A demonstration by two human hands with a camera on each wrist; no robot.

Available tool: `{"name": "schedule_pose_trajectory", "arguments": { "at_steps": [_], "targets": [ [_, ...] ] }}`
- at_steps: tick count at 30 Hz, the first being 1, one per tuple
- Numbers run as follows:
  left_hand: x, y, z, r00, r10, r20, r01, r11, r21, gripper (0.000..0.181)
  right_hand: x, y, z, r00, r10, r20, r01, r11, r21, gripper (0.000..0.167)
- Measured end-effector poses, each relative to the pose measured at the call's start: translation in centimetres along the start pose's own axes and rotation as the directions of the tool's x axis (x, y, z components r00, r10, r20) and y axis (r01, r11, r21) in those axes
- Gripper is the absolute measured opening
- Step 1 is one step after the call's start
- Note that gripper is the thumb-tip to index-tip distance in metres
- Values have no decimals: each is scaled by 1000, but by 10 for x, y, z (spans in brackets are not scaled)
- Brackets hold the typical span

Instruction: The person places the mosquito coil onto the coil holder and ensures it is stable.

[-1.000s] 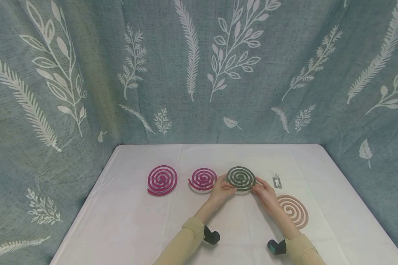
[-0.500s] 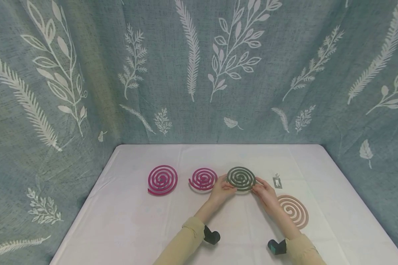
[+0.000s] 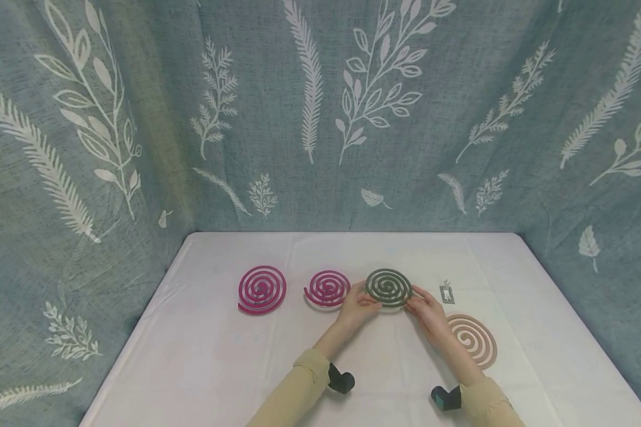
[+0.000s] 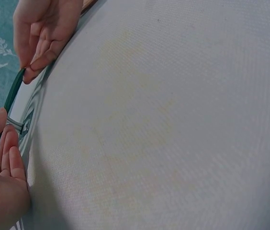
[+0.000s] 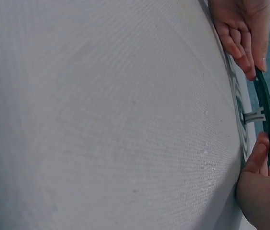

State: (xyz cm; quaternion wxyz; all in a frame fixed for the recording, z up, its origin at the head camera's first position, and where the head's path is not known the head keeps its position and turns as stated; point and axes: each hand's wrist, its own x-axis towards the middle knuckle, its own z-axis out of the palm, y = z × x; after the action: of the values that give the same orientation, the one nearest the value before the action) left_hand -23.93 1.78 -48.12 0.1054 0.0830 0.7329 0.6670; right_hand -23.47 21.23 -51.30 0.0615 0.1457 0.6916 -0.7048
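Both hands hold a dark green mosquito coil (image 3: pixel 388 288) level, a little above the table. My left hand (image 3: pixel 357 307) pinches its left edge between thumb and fingers, and my right hand (image 3: pixel 428 311) pinches the right edge. Seen edge-on in the left wrist view, the green coil (image 4: pixel 14 91) is above a small metal stand (image 4: pixel 21 125). In the right wrist view that stand (image 5: pixel 254 116) rises under the coil's middle and seems to touch it. Just left of my left hand, a pink mosquito coil (image 3: pixel 327 289) sits raised on something mostly hidden beneath it.
Another pink coil (image 3: pixel 262 290) is farther left. A flat metal coil stand (image 3: pixel 446 293) lies right of my right hand, and a brown coil (image 3: pixel 472 341) lies partly behind my right forearm. The white-covered table (image 3: pixel 203 356) meets a blue-green leaf-patterned curtain (image 3: pixel 320 196) at the back.
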Motion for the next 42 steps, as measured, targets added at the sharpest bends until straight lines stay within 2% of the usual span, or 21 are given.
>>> {"name": "schedule_pose_trajectory", "arguments": {
  "at_steps": [29,36,42],
  "targets": [
    [2,-2,0,1000,18,0,-18,1000,-1,64,-1,1,-2,1000,2,24,-2,1000,-4,58],
    [22,-36,4,1000,8,-18,-7,1000,16,69,-1,1,-2,1000,-7,18,7,1000,-1,58],
    [10,-12,3,1000,16,-14,-16,1000,4,67,-2,0,-2,1000,-16,19,16,1000,3,59]
  ]
}}
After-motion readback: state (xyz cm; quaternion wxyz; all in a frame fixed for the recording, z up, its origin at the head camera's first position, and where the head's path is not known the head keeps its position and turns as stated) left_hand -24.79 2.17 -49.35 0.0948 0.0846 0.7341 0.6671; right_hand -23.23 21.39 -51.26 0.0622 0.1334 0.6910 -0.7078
